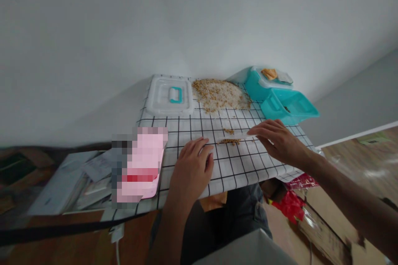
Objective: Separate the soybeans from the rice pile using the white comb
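Observation:
My right hand is closed with its fingertips on one end of a thin, pale, translucent strip, whose exact kind I cannot make out. Small yellow-brown kernels lie along both sides of this strip on the checked cloth. Near the strip's left end, my left hand rests on the cloth, fingers loosely bent and thumb apart, with nothing seen in it. Farther back spreads a heap of pale grains mixed with yellow kernels. A turquoise open bin stands right of the heap, with a few dark bits inside.
Left of the heap lies a clear lid with a turquoise handle. Behind the open bin is another turquoise container with an orange-brown item on its top. A pink, pixelated object lies at the left. The checked table meets a wall behind.

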Demonstrator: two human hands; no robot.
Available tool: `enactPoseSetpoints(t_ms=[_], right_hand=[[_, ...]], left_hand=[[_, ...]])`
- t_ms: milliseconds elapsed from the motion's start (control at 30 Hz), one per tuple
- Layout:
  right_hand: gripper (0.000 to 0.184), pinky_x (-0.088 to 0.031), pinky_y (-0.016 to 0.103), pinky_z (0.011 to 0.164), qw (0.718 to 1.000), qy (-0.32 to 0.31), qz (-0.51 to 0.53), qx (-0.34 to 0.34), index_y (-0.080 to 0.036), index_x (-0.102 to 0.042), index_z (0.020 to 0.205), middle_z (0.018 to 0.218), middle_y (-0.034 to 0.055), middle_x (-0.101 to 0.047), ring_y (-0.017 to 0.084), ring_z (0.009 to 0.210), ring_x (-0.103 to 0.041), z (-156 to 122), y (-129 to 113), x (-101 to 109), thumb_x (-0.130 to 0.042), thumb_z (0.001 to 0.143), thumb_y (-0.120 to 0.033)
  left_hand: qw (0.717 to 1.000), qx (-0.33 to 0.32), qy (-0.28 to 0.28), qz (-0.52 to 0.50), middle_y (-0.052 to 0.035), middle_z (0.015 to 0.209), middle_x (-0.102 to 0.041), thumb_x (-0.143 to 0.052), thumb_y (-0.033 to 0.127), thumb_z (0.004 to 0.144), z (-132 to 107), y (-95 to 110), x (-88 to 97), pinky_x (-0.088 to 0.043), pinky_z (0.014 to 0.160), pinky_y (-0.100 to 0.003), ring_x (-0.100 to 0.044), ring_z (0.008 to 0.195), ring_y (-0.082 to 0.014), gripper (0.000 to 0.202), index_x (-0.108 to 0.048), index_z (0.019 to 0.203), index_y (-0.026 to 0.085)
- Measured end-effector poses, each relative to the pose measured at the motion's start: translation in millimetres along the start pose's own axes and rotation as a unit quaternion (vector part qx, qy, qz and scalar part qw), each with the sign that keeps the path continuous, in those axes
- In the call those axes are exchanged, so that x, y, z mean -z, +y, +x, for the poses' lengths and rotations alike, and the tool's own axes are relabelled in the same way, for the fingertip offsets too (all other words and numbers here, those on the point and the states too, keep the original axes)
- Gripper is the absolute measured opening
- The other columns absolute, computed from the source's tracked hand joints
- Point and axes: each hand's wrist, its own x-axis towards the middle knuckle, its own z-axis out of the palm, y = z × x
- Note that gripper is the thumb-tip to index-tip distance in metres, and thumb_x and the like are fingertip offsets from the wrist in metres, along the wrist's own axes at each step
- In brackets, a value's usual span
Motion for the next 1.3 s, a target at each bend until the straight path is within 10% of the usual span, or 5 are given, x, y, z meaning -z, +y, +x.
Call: enactPoseSetpoints(t_ms=[500, 733, 1000, 1133, 1300], right_hand=[[0.037, -0.057, 0.036, 0.082, 0.958, 0.265, 0.050, -0.098, -0.027, -0.059, 0.126, 0.115, 0.0075, -0.072, 0.025, 0.101, -0.071, -60.1, 78.9, -9.3, -0.059, 0.091, -0.015], [0.026, -0.054, 0.030, 0.065, 0.965, 0.249, 0.061, -0.057, -0.027, -0.065, 0.120, 0.095, 0.0057, -0.076, 0.022, 0.075, -0.072, -25.1, 108.3, -8.1, -0.060, 0.095, -0.030], [0.024, -0.046, 0.025, 0.057, 0.975, 0.197, 0.094, 0.027, -0.027, -0.072, 0.109, 0.077, -0.0018, -0.073, 0.013, 0.058, -0.064, 34.9, 98.9, 13.6, -0.062, 0.094, -0.042], [0.025, -0.053, 0.029, 0.064, 0.945, 0.232, 0.230, -0.032, -0.029, -0.073, 0.104, 0.092, 0.0010, -0.074, 0.018, 0.073, -0.068, 42.2, 100.4, 1.4, -0.069, 0.087, -0.047], [0.028, -0.059, 0.036, 0.077, 0.884, 0.160, 0.436, -0.054, -0.028, -0.069, 0.108, 0.103, 0.0022, -0.072, 0.022, 0.091, -0.068, 43.9, 110.4, -31.5, -0.071, 0.086, -0.045]], left_hand=[[0.999, 0.036, -0.028, 0.002, -0.0020, 0.135, -0.060, -0.052, 0.023, 0.096, 3.4, -2.6, 2.3, -0.039, 0.117, -0.042, -0.050, 0.132, -0.0187, 0.021, -0.063, 0.114, 0.026], [0.985, 0.134, -0.094, 0.059, -0.0009, 0.140, -0.058, -0.053, 0.036, 0.096, 15.2, 17.9, 12.4, -0.042, 0.114, -0.049, -0.055, 0.130, -0.0239, 0.028, -0.059, 0.123, 0.031], [0.988, 0.051, 0.085, -0.120, -0.0061, 0.138, -0.060, -0.070, 0.039, 0.087, 127.0, 62.2, 20.4, -0.053, 0.103, -0.042, -0.060, 0.123, -0.0246, 0.058, -0.047, 0.139, 0.027], [0.977, 0.037, 0.037, -0.205, -0.0035, 0.101, -0.073, -0.063, 0.039, 0.092, 153.8, 40.7, 9.3, -0.057, 0.093, -0.039, -0.069, 0.098, -0.0214, 0.022, -0.067, 0.103, 0.019], [0.933, 0.040, 0.037, -0.355, -0.0070, 0.121, -0.067, -0.060, 0.028, 0.094, 143.2, 6.5, -4.1, -0.047, 0.110, -0.045, -0.062, 0.120, -0.0235, 0.031, -0.055, 0.122, 0.019]])
